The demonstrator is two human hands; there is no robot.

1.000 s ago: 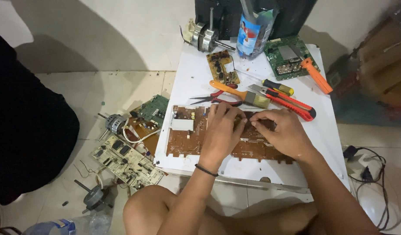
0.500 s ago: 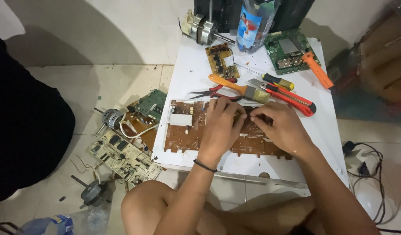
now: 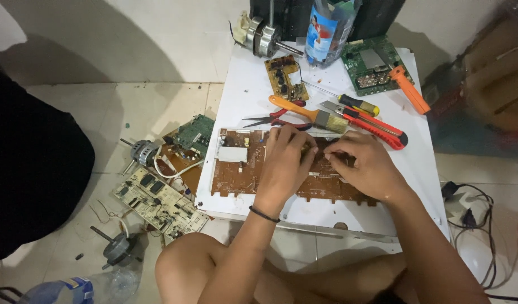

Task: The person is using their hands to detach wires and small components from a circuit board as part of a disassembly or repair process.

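Observation:
A long brown circuit board (image 3: pixel 239 174) lies flat on a low white table (image 3: pixel 242 95). My left hand (image 3: pixel 284 163) rests on the middle of the board with its fingers curled down onto it. My right hand (image 3: pixel 366 166) is beside it on the right, fingertips pinched over the same spot on the board. What the fingertips grip is hidden by the fingers. A thin dark band circles my left wrist. My bare knees show at the bottom edge.
Behind the board lie red-handled pliers (image 3: pixel 270 120), an orange-handled brush (image 3: pixel 307 114), a screwdriver (image 3: pixel 357 104), a red utility knife (image 3: pixel 377 128), an orange cutter (image 3: pixel 410 89), a green board (image 3: pixel 371 65), a small board (image 3: pixel 285 77), a motor (image 3: pixel 262 36), a bottle (image 3: pixel 323 28). On the floor: boards (image 3: pixel 158 202), motors (image 3: pixel 141 152), cables (image 3: pixel 478 208).
The view has shifted slightly. Both hands stay on the middle of the brown board, with only small finger movements.

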